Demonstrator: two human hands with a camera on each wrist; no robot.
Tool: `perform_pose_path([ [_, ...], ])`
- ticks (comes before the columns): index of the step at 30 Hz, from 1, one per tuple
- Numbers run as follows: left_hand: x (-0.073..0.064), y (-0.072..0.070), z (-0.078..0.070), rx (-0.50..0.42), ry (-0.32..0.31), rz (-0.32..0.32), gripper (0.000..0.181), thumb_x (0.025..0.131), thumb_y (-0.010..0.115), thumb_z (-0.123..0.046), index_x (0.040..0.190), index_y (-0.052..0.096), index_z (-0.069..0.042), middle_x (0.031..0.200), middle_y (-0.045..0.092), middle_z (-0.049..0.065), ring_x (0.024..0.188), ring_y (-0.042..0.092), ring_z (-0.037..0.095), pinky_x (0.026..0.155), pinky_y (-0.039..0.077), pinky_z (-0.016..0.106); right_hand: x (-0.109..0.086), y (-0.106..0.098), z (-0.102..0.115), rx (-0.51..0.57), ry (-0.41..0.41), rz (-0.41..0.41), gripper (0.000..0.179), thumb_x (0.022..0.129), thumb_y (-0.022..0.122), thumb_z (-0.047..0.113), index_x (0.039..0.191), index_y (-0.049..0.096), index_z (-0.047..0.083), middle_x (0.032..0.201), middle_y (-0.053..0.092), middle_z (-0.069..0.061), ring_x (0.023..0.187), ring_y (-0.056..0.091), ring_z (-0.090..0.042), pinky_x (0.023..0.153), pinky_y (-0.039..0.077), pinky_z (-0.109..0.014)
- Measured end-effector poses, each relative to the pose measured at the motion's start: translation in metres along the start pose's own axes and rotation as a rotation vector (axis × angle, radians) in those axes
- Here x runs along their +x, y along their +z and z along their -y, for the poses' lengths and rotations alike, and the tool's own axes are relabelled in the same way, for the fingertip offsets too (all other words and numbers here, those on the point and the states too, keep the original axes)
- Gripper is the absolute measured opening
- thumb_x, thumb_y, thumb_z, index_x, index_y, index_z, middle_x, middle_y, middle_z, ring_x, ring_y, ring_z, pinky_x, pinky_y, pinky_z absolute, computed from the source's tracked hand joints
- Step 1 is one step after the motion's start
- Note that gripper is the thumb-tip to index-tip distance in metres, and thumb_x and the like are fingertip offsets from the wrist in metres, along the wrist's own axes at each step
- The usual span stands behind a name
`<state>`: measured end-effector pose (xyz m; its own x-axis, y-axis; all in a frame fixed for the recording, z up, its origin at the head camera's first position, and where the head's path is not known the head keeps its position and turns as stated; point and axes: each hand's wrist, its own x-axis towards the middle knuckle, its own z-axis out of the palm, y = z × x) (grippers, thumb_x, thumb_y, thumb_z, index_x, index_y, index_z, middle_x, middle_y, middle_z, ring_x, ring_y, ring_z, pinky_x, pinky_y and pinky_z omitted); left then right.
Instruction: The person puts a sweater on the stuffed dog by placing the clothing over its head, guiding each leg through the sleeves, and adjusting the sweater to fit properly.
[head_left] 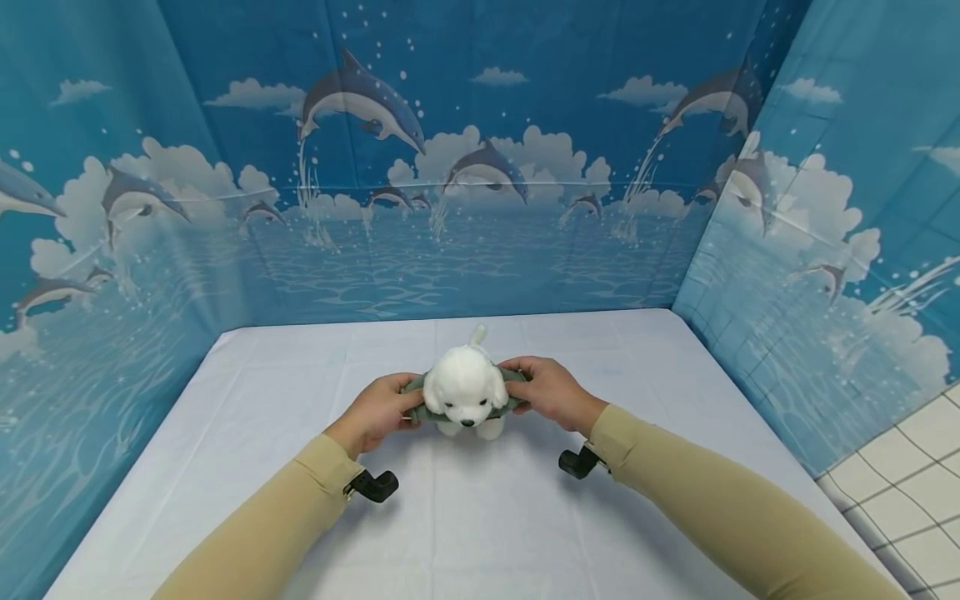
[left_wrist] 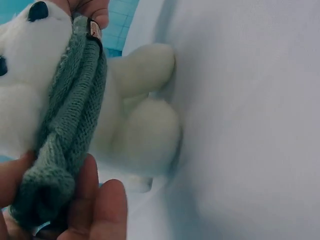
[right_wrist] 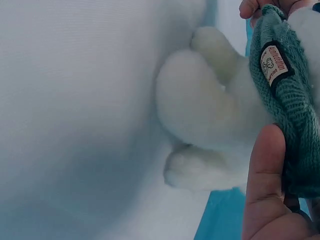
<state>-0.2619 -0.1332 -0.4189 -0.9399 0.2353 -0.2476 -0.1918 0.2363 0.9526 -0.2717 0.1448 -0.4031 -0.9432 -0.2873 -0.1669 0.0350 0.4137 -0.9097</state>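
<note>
A white plush dog (head_left: 465, 379) stands on the white-covered table, its face toward me and its tail up behind. Round its neck, below the head, lies a green knitted garment (left_wrist: 75, 105) with a small sewn label (right_wrist: 275, 65); its exact kind is unclear. On the left, my left hand (head_left: 381, 410) pinches one end of the knit between thumb and fingers. My right hand (head_left: 553, 393) grips the opposite end, drawing the knit out sideways. The dog's head hides the middle of the garment in the head view. Its white legs (right_wrist: 200, 95) touch the cloth.
A white cloth (head_left: 300, 358) covers the table. Blue curtains with dolphins (head_left: 480, 250) enclose the back and both sides. White tiles (head_left: 900, 483) show at the lower right. Black wrist mounts (head_left: 375, 486) stick out below both sleeves.
</note>
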Motion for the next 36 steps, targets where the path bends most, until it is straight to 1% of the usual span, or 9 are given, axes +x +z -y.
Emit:
perform_pose_path([
  [5, 0.001, -0.005, -0.007, 0.041, 0.031, -0.097, 0.023, 0.091, 0.06, -0.032, 0.107, 0.063, -0.017, 0.103, 0.064, 0.008, 0.087, 0.065, 0.02, 0.071, 0.056, 0.036, -0.001, -0.007, 0.0, -0.014, -0.02, -0.053, 0.032, 0.087, 0.064, 0.032, 0.118, 0.061, 0.022, 0.113, 0.062, -0.003, 0.092, 0.062, -0.018, 0.08, 0.053, -0.044],
  [9, 0.002, -0.007, -0.007, 0.259, 0.116, -0.196, 0.022, 0.087, 0.062, -0.041, 0.096, 0.065, -0.021, 0.096, 0.064, 0.001, 0.084, 0.063, 0.017, 0.065, 0.054, 0.032, 0.0, -0.01, -0.001, -0.103, -0.079, -0.124, 0.026, 0.086, 0.065, 0.033, 0.11, 0.065, 0.023, 0.104, 0.062, -0.003, 0.085, 0.061, -0.02, 0.076, 0.052, -0.044],
  [13, 0.006, -0.008, -0.004, 0.51, 0.186, -0.294, 0.022, 0.087, 0.059, -0.048, 0.09, 0.065, -0.027, 0.088, 0.065, -0.006, 0.079, 0.059, 0.017, 0.061, 0.049, 0.03, 0.004, -0.009, -0.004, -0.256, -0.149, -0.168, 0.021, 0.086, 0.066, 0.033, 0.105, 0.067, 0.024, 0.095, 0.065, 0.001, 0.08, 0.061, -0.016, 0.068, 0.053, -0.034],
  [16, 0.01, -0.008, -0.002, 0.604, 0.203, -0.327, 0.023, 0.087, 0.057, -0.05, 0.088, 0.065, -0.029, 0.087, 0.065, -0.009, 0.078, 0.057, 0.016, 0.062, 0.045, 0.03, 0.007, -0.008, -0.007, -0.329, -0.181, -0.176, 0.02, 0.086, 0.065, 0.034, 0.102, 0.067, 0.023, 0.093, 0.066, 0.003, 0.079, 0.061, -0.011, 0.064, 0.052, -0.027],
  [18, 0.011, -0.008, -0.001, 0.627, 0.205, -0.329, 0.024, 0.088, 0.056, -0.051, 0.089, 0.065, -0.029, 0.087, 0.065, -0.01, 0.079, 0.056, 0.014, 0.063, 0.044, 0.029, 0.007, -0.009, -0.008, -0.324, -0.179, -0.173, 0.021, 0.086, 0.065, 0.035, 0.103, 0.067, 0.022, 0.092, 0.065, 0.003, 0.077, 0.06, -0.011, 0.063, 0.051, -0.027],
  [24, 0.007, -0.013, -0.004, 0.523, 0.229, -0.303, 0.021, 0.086, 0.061, -0.047, 0.095, 0.064, -0.028, 0.088, 0.065, -0.007, 0.08, 0.061, 0.019, 0.062, 0.05, 0.029, 0.004, -0.02, -0.007, -0.202, -0.171, -0.157, 0.025, 0.087, 0.064, 0.034, 0.108, 0.064, 0.021, 0.097, 0.065, -0.001, 0.081, 0.062, -0.018, 0.066, 0.052, -0.034],
  [26, 0.006, -0.015, -0.004, 0.529, 0.231, -0.31, 0.02, 0.085, 0.062, -0.047, 0.094, 0.064, -0.028, 0.087, 0.065, -0.008, 0.08, 0.062, 0.02, 0.063, 0.05, 0.03, 0.003, -0.022, -0.007, -0.192, -0.164, -0.152, 0.024, 0.087, 0.065, 0.032, 0.108, 0.064, 0.021, 0.098, 0.065, -0.001, 0.085, 0.062, -0.022, 0.068, 0.052, -0.037],
  [30, 0.008, -0.017, -0.003, 0.622, 0.204, -0.321, 0.019, 0.086, 0.061, -0.048, 0.089, 0.065, -0.03, 0.085, 0.065, -0.01, 0.08, 0.059, 0.017, 0.065, 0.046, 0.031, 0.004, -0.023, -0.009, -0.267, -0.145, -0.153, 0.021, 0.087, 0.065, 0.031, 0.104, 0.065, 0.02, 0.092, 0.065, 0.0, 0.083, 0.06, -0.026, 0.065, 0.05, -0.035],
  [36, 0.011, -0.016, -0.001, 0.696, 0.16, -0.318, 0.018, 0.087, 0.059, -0.047, 0.089, 0.066, -0.031, 0.088, 0.066, -0.011, 0.082, 0.057, 0.014, 0.068, 0.045, 0.032, 0.006, -0.02, -0.013, -0.38, -0.123, -0.192, 0.015, 0.087, 0.065, 0.031, 0.098, 0.066, 0.021, 0.085, 0.064, 0.002, 0.073, 0.057, -0.016, 0.06, 0.047, -0.029],
])
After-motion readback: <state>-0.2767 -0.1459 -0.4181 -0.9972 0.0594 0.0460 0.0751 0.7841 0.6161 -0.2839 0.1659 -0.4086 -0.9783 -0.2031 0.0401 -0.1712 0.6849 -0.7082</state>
